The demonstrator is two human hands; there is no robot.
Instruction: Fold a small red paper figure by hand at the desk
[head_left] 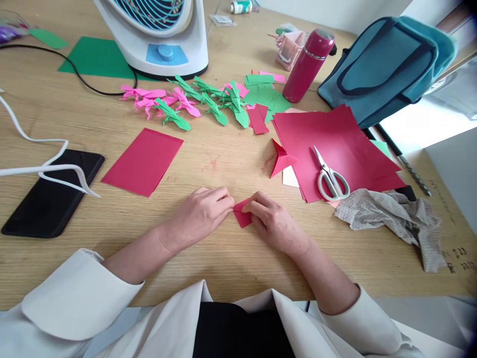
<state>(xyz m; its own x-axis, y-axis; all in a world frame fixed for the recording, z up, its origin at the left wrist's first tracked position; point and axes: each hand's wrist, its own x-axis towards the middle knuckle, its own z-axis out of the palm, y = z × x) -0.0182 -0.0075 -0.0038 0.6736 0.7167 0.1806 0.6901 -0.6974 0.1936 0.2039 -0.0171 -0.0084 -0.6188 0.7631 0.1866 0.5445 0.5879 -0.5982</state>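
A small folded piece of red paper [243, 219] lies on the table between my hands. My left hand [208, 209] pinches its left corner with the fingertips pressed together. From the other side, my right hand [274, 221] grips it, the fingers bent over its right part and hiding that part. To the upper right sits a red folded paper shape [281, 158] with pointed ends, touching a stack of red sheets [335, 134]. A smaller stack of red paper [143, 161] rests to the left of my hands.
White-handled scissors [330, 176] lie on the red sheets. Pink and green folded paper figures [210, 102] spread in front of a white fan [167, 49]. A red thermos [309, 64], a teal bag [383, 69], a crumpled cloth [395, 219] and a black phone-like slab [52, 199] stand or lie around.
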